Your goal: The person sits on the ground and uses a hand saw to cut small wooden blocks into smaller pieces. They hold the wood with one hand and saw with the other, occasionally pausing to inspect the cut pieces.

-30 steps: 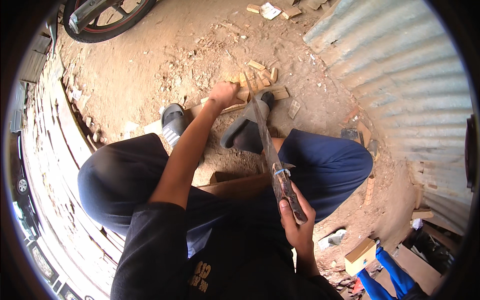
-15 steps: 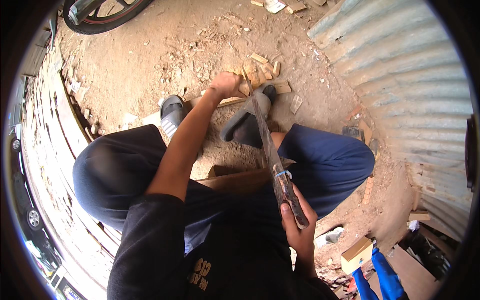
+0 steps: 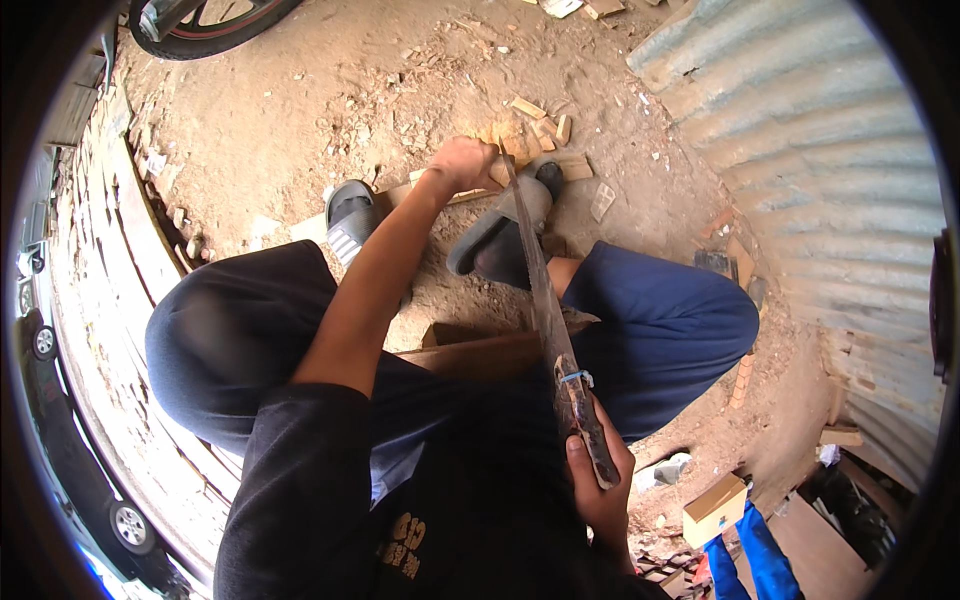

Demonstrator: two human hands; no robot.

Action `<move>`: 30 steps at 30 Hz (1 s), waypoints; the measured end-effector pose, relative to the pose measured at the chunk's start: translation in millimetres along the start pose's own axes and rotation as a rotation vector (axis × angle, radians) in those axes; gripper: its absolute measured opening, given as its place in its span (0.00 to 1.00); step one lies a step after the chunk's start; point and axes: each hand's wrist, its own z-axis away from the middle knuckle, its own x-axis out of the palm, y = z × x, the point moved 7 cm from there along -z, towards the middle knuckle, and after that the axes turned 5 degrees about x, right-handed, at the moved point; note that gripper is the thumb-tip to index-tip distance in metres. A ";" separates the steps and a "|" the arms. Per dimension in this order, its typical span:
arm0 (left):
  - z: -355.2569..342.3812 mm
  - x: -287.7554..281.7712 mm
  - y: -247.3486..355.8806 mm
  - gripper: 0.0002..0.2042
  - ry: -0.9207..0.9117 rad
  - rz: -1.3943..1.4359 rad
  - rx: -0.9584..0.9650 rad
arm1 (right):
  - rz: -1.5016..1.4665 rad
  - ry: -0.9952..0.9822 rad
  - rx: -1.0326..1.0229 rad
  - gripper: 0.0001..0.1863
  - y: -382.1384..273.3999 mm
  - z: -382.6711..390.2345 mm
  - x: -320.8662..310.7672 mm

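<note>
Seen from above, squatting on a sandy dirt floor (image 3: 300, 110), knees spread in dark blue trousers. Left hand (image 3: 463, 163) stretched far forward, fingers curled down and clamped on a small pale wooden block (image 3: 497, 172) at the far end of a long pale wooden strip (image 3: 400, 196) lying across the floor. Right hand (image 3: 600, 480) close to the body on the right, fingers wrapped tight around the dark worn handle (image 3: 583, 420) of a long, narrow-bladed hand saw (image 3: 530, 250). Blade running from that handle away toward the far middle, tip reaching the block just beside the left hand; exact point of contact between teeth and wood not clear. Grey rubber sandal (image 3: 350, 220) on the left foot planted just near of the strip; dark grey sandal (image 3: 500, 230) on the right foot pressed beside the blade, near the block. Heap of short pale wooden offcuts (image 3: 535, 130) scattered on the floor just beyond the left hand. Brown wooden plank (image 3: 480, 350) lying between the knees, under the saw. Corrugated grey metal sheet (image 3: 800, 130) standing along the right. Dark wheel with red rim (image 3: 210, 20) at the far left edge. Small tan cardboard box (image 3: 715, 505) and blue plastic handles (image 3: 745, 555) at the near right. Weathered wooden slats (image 3: 110, 230) curving along the left.
</note>
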 end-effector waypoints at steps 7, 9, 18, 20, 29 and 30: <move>2.8 5.8 -1.6 0.33 0.018 -0.031 0.022 | 0.048 -0.005 -0.085 0.26 -1.0 -25.6 9.7; 3.8 5.2 0.9 0.34 0.065 -0.030 0.029 | 0.117 0.000 -0.123 0.26 -14.5 -6.0 4.3; 4.7 1.7 2.7 0.32 -0.039 -0.041 -0.008 | 0.040 0.017 -0.092 0.25 -3.7 -39.7 13.7; 6.3 1.7 -0.4 0.31 -0.009 -0.005 0.002 | 0.125 0.031 -0.200 0.25 -10.9 -12.8 9.4; 10.3 -0.8 0.8 0.34 -0.030 0.037 -0.040 | 0.028 0.056 -0.212 0.23 0.8 -34.4 10.9; 8.7 -3.6 0.7 0.35 0.002 0.030 -0.020 | 0.042 0.062 -0.210 0.23 3.3 -26.3 5.5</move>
